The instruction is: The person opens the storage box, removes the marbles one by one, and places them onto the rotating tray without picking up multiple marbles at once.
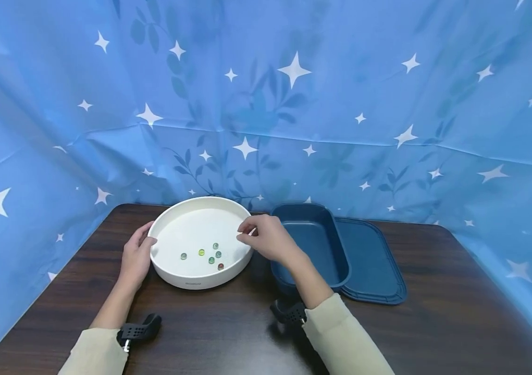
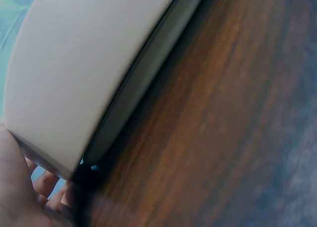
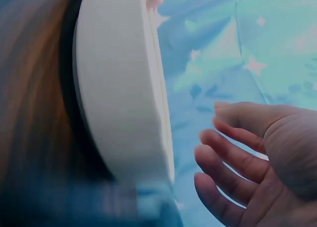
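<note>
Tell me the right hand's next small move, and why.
Probably lower the right hand and pinch one small round greenish glass-like marble. That hand appears empty and hovers at the right side of the round white plastic-looking tray, close to several marbles, while the left hand grips the tray's left side.

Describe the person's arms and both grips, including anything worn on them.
The left sleeve and right sleeve are plain pale cream. A black left strap and black right strap, both dotted with small holes, sit by the cuffs. The left grip and right grip wear no gloves.
</note>
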